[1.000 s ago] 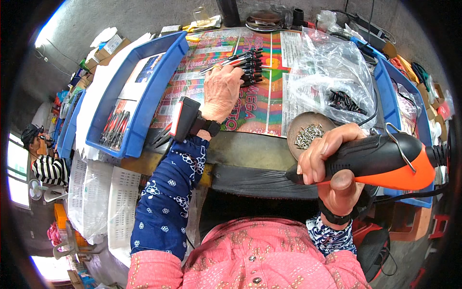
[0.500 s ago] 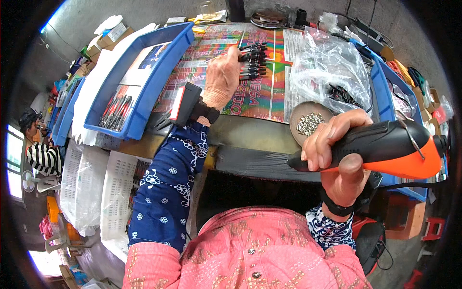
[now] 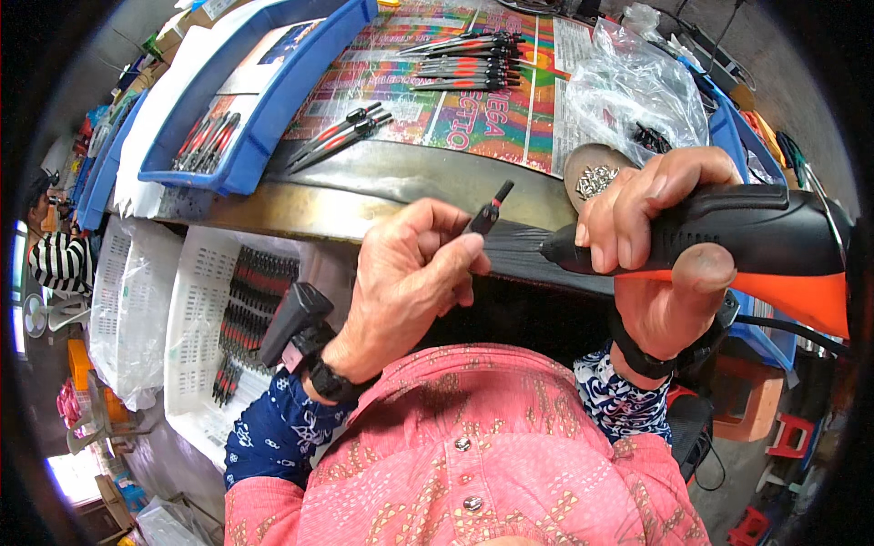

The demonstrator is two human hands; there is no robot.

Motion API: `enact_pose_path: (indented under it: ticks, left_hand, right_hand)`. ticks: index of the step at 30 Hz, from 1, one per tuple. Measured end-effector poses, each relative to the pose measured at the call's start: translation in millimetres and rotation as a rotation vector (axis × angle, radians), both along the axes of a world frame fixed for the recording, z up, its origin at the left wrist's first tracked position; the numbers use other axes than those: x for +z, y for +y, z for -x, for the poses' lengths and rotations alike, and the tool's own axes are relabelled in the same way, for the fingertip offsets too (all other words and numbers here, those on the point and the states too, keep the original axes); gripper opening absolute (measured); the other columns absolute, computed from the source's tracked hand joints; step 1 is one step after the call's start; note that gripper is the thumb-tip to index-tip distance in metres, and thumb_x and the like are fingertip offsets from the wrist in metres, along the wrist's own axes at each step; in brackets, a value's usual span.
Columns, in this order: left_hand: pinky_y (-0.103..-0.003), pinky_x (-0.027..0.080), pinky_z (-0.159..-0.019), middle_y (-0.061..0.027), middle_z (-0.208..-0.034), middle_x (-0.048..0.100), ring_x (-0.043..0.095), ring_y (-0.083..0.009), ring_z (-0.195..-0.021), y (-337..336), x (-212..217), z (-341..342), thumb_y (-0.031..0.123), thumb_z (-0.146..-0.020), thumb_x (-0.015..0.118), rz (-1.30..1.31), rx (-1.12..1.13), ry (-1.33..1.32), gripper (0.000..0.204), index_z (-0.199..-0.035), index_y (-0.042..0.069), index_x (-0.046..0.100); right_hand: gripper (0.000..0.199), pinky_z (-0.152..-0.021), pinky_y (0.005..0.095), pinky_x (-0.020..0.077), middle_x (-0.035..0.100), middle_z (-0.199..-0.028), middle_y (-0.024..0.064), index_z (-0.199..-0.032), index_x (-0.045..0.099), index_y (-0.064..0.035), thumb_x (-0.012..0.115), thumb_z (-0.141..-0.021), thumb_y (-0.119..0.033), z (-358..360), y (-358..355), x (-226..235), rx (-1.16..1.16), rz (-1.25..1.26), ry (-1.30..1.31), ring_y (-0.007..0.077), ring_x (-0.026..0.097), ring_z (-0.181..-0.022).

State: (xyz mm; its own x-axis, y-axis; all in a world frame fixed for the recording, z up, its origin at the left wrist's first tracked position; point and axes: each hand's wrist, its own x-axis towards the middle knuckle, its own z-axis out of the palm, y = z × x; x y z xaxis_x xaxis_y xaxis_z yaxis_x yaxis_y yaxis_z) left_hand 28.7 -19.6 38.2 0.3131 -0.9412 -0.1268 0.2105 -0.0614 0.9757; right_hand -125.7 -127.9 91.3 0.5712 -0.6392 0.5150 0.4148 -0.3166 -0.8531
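My left hand (image 3: 410,259) is closed around a slim black-and-red pen-like piece (image 3: 492,211), held in front of my chest. Its narrow black tip sticks up past my thumb and fingers, and the rest is hidden by the hand. In my right hand (image 3: 669,209) lies a black-and-orange electric screwdriver (image 3: 774,232), its nose pointing left toward the held piece but apart from it. A row of similar pieces (image 3: 469,71) lies on a colourful printed sheet (image 3: 410,118). A few more pieces (image 3: 341,136) lie nearer, at the table edge. A round dish (image 3: 581,164) holds small metal parts (image 3: 596,180).
At the left stands a long blue tray (image 3: 264,136) with more pieces inside. Below it, a white basket (image 3: 193,337) holds rows of them. A clear plastic bag (image 3: 637,86) lies at the right beside a blue bin (image 3: 728,136). Another person (image 3: 59,259) sits far left.
My left hand has come back from the row on the sheet toward my chest, now with one piece in it. The screwdriver stays in my right hand. The view has tilted downward.
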Motion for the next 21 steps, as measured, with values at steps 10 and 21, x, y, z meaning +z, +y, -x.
enact_pose_path:
  ticks: [10,21]
  left_hand:
    - [-0.023,0.047,-0.050,-0.0060,-0.077,0.061,0.057,-0.0108,-0.058,21.8,-30.5,25.5,0.010,-0.091,0.057,-0.160,0.070,0.479,0.010,-0.095,0.002,0.054]
    - [-0.018,0.038,-0.045,-0.0035,-0.075,0.060,0.052,-0.0078,-0.057,17.6,-38.5,29.7,0.013,-0.090,0.059,-0.180,0.101,0.412,0.010,-0.090,0.004,0.056]
  right_hand:
    - [0.065,-0.059,0.0300,0.0431,0.047,-0.065,0.0001,-0.099,0.045,-0.0066,0.064,-0.075,-0.063,-14.7,18.1,2.0,0.041,0.037,0.104,0.0132,0.049,-0.054]
    - [0.066,-0.059,0.0299,0.0421,0.045,-0.065,0.0004,-0.098,0.044,-0.0065,0.062,-0.075,-0.065,-29.5,23.4,-6.4,-0.023,0.039,0.076,0.0125,0.047,-0.054]
